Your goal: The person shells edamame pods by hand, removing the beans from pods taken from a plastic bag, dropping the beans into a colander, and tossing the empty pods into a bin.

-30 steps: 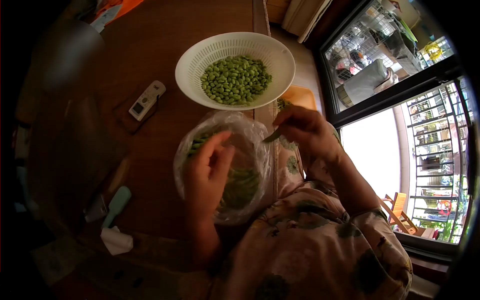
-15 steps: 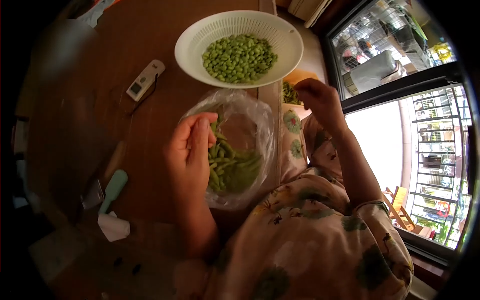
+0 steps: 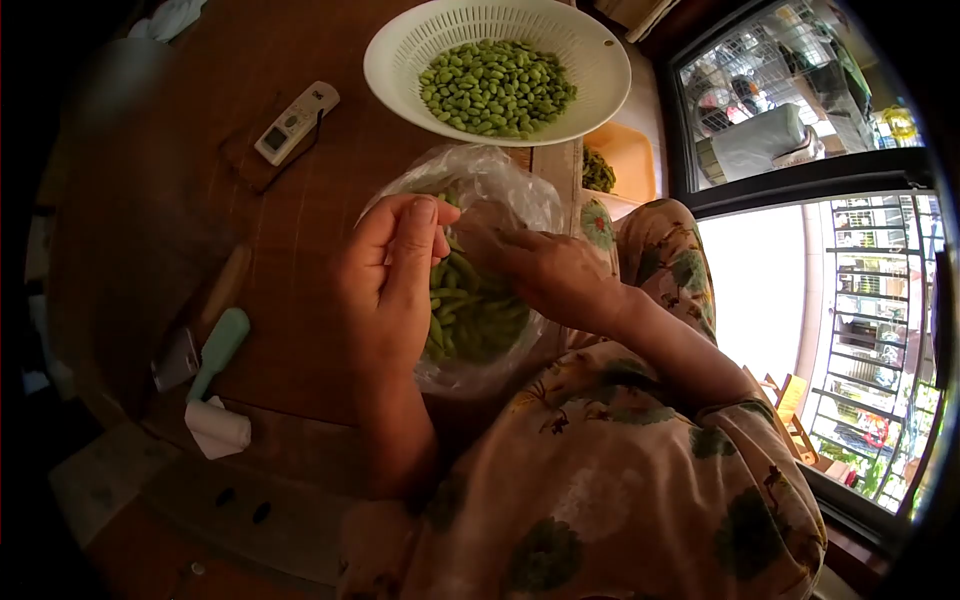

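My left hand [image 3: 398, 265] is closed above the left side of a clear plastic bag [image 3: 535, 195], the thumb pressed against curled fingers. Anything inside that grip is hidden. My right hand [image 3: 565, 280] reaches over the bag from the right, its fingertips close to the left hand and blurred by motion, so its hold is unclear. Green edamame pods [image 3: 470, 315] lie in the open bag beneath both hands. Beyond the bag stands a white slotted colander [image 3: 395, 75], with many shelled green beans [image 3: 495, 90] inside.
An orange-tan container [image 3: 632, 165] with a heap of greenish pods or husks sits right of the table edge. On the brown table [image 3: 300, 220] lie a white remote control [image 3: 297, 123] with a cord, a green-handled tool [image 3: 222, 345] and a white roll [image 3: 218, 428]. A window stands at right.
My right hand has moved from beside the orange-tan container leftward to the bag, close to my left hand. The left hand keeps its closed pose. The camera view has shifted slightly.
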Available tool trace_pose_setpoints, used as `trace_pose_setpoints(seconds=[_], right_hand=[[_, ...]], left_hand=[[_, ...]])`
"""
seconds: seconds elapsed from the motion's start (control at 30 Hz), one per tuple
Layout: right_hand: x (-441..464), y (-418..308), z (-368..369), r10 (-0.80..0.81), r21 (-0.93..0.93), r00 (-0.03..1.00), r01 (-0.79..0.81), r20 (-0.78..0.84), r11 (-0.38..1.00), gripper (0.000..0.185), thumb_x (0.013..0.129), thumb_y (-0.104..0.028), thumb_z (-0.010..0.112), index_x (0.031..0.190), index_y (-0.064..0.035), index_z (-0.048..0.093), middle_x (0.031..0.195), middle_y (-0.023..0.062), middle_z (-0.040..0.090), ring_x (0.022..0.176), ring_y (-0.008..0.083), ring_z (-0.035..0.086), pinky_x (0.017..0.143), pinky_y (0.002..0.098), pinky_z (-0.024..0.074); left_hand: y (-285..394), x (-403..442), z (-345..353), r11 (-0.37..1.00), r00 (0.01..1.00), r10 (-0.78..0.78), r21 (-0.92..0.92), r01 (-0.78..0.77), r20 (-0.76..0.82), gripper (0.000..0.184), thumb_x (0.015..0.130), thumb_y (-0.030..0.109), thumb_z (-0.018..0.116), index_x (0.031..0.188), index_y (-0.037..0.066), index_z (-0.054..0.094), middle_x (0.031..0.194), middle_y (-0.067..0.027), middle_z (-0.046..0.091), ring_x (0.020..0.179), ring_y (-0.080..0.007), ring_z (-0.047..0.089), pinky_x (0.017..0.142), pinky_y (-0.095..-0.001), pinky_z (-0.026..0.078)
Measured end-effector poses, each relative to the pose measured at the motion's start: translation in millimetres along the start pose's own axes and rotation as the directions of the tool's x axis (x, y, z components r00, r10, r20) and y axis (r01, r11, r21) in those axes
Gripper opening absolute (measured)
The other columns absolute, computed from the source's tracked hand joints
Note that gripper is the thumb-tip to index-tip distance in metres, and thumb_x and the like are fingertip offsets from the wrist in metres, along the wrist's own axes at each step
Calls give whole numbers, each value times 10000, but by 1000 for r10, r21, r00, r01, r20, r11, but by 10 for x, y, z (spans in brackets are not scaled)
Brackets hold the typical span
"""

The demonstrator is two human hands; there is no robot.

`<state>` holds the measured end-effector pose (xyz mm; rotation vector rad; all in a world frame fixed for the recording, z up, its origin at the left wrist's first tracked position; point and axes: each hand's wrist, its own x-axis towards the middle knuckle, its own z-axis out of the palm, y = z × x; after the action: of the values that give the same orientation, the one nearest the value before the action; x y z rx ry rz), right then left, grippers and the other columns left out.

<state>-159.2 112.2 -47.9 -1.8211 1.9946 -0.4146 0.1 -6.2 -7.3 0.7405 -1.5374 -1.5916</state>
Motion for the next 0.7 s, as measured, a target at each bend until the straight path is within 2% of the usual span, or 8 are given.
trace_pose_setpoints(seconds=[0.1,0.2,0.3,0.43,0.47,0.57,0.6,0.7], right_hand=[[17,12,22,23,79,1000,-24,10,997,283,817,-96,587,1098,-115,612,1100,103,602,948,356,606,766,434,503],[25,4,-21,116,62,988,-123,106,990,237,831,-110,581,1067,-100,607,1088,113,623,959,361,609,781,429,501],[59,54,-35,237,79,961,-250,143,965,151,839,-84,593,989,-68,605,999,127,640,915,332,624,764,388,504],[11,-11,-293,108,390,993,-83,-43,917,94,859,-26,615,954,-32,613,864,86,633,815,199,626,714,303,492],[9,-46,-361,80,472,994,-37,-73,881,86,866,-16,618,951,-24,615,847,63,626,796,164,611,702,285,486],[22,-116,-476,52,639,989,50,-141,767,75,892,-14,614,966,-12,622,815,5,606,770,89,568,682,249,469],[28,-136,-508,51,681,986,71,-158,729,75,902,-18,610,975,-10,624,807,-12,599,767,70,554,678,240,464],[28,-217,-662,96,750,990,14,-104,661,87,906,-22,612,991,-22,627,817,-16,605,760,49,545,676,216,452]], left_hand=[[-7,9,10,1000,999,-6,4,6,49,194,979,128,540,926,-18,656,711,17,545,666,-38,474,599,-185,390],[16,-7,29,999,998,-18,43,15,64,211,983,137,526,922,-22,651,725,9,548,682,-56,475,626,-200,385],[11,-12,32,999,997,-35,44,32,72,190,973,124,539,951,-25,656,758,-3,574,715,-69,503,668,-205,404],[-47,-16,43,991,992,-42,133,26,117,135,930,90,609,996,-9,674,835,-41,664,754,-60,574,691,-203,453],[-67,-10,29,979,986,-17,203,-17,166,180,886,68,649,1054,5,669,937,-93,693,849,-122,636,741,-242,480],[-98,10,34,921,940,147,304,-243,308,237,851,57,668,1082,6,658,984,-124,688,886,-221,654,765,-295,497],[-125,8,29,902,927,168,327,-281,335,253,829,55,678,1075,5,651,1002,-152,674,897,-297,645,768,-342,501],[-93,-1,24,878,899,180,346,-330,399,204,832,50,670,1026,-5,639,948,-159,665,856,-299,646,729,-350,495]])
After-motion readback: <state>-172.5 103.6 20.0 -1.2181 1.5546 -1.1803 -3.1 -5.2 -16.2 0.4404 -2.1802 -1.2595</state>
